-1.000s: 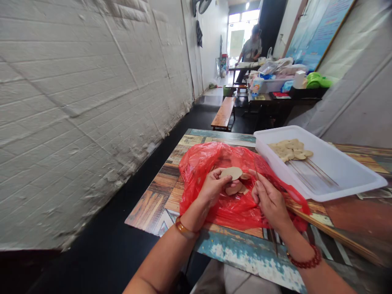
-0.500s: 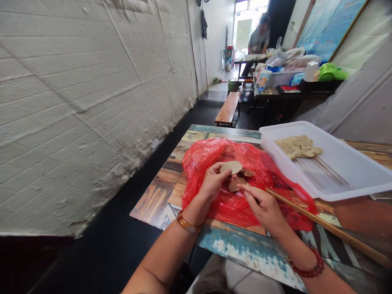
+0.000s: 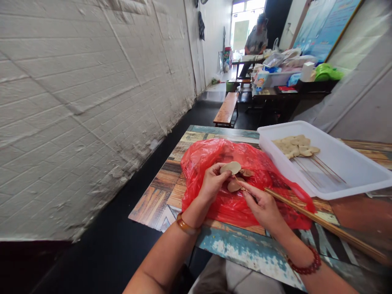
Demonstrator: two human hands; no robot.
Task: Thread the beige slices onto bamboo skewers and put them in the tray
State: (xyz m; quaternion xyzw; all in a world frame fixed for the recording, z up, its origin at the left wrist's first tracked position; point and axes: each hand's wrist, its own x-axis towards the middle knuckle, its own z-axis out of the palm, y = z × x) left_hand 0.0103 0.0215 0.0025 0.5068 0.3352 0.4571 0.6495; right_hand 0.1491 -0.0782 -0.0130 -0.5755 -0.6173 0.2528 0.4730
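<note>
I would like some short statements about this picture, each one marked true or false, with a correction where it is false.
1. The left hand holds a flat round beige slice above the red plastic bag. True.
2. The right hand holds a metal spoon. False: it holds a thin bamboo skewer, its tip toward the slice.
3. The white tray holds filled skewers. True.
4. The tray stands on the wooden bench. False: it stands on the patterned table, beside the bag.
5. A bundle of bamboo sticks lies on the table at the right. True.
</note>
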